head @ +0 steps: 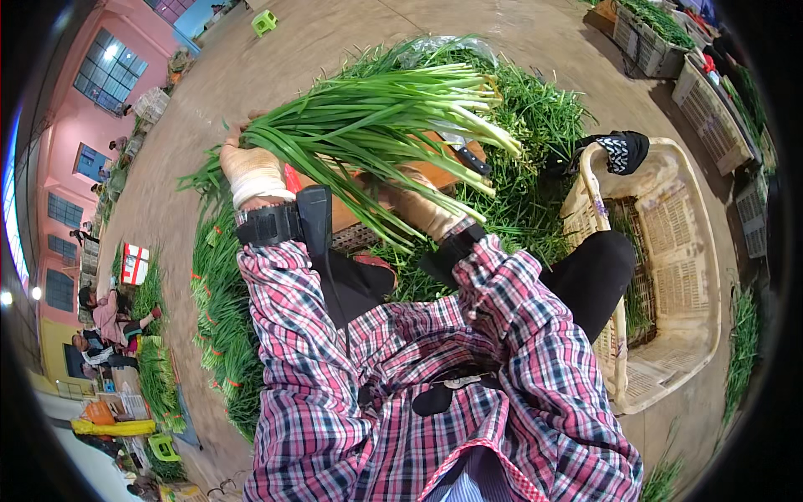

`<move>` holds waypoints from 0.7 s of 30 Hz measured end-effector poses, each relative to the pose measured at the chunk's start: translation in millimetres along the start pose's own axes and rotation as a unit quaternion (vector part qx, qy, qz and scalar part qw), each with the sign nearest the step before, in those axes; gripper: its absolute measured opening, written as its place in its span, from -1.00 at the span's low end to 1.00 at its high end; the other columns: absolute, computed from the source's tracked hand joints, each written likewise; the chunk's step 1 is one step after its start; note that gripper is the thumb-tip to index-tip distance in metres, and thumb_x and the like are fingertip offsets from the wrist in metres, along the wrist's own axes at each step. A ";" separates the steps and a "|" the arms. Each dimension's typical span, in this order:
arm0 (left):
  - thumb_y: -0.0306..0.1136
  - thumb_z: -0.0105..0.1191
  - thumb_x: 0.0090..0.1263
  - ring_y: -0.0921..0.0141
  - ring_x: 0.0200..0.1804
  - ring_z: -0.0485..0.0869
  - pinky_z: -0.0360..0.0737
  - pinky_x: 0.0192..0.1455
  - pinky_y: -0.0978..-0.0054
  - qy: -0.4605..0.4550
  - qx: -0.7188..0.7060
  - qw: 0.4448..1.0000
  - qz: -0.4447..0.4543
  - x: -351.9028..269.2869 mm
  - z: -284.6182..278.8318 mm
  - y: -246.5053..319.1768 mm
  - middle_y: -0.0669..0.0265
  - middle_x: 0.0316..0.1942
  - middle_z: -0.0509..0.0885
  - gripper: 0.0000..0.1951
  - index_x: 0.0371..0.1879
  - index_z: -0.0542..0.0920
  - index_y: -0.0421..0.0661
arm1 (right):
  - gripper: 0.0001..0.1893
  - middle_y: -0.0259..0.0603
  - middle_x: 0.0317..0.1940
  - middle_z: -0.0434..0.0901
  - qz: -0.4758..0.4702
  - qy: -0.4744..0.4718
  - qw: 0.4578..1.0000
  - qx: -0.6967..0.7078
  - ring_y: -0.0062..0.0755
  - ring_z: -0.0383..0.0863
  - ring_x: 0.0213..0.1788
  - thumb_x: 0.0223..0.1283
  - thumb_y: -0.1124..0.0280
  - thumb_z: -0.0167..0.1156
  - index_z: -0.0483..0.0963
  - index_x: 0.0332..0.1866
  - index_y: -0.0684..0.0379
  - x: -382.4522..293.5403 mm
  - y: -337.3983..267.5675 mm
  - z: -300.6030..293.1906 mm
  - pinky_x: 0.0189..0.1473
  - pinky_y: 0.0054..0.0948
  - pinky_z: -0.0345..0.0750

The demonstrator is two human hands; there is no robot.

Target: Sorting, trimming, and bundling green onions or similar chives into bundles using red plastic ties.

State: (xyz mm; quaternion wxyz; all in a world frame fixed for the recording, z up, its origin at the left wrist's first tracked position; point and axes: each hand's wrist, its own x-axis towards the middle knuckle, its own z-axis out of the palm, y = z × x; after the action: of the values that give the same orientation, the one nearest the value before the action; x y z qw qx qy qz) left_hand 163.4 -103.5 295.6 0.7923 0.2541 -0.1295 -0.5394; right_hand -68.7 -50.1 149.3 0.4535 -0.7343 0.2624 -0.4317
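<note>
My left hand, in a light glove, grips a bunch of long green garlic chives or similar stalks by the leafy end. The pale stem ends fan out to the right. My right hand, also gloved, is under the drooping stalks; its fingers are mostly hidden, so its grip cannot be told. Beneath the bunch, an orange-brown board shows in part. A knife with a black handle lies at its right side, the blade partly covered by stalks.
Loose greens are heaped behind and right of the board. Tied green bundles lie along my left. A plastic basket stands at my right knee with a black patterned cloth on its rim. Other people work at far left.
</note>
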 end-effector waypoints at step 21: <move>-0.32 -0.03 0.38 0.12 -0.08 0.63 0.54 0.10 0.03 0.107 -0.083 0.991 -0.010 15.4 -56.7 13.4 0.10 -0.21 0.66 -0.83 -0.29 0.53 -0.17 | -0.40 -0.18 0.13 0.53 0.091 0.111 0.986 0.079 -0.49 0.52 0.14 0.15 0.37 0.34 0.33 0.31 0.23 -62.0 -30.7 -47.2 0.15 -0.47 0.50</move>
State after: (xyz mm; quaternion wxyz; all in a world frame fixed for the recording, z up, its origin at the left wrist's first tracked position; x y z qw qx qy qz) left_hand 207.0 -98.9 254.4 0.8146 0.2452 0.0033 -0.5256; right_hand -140.4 -8.8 162.4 0.5155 -0.6166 0.3421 -0.4868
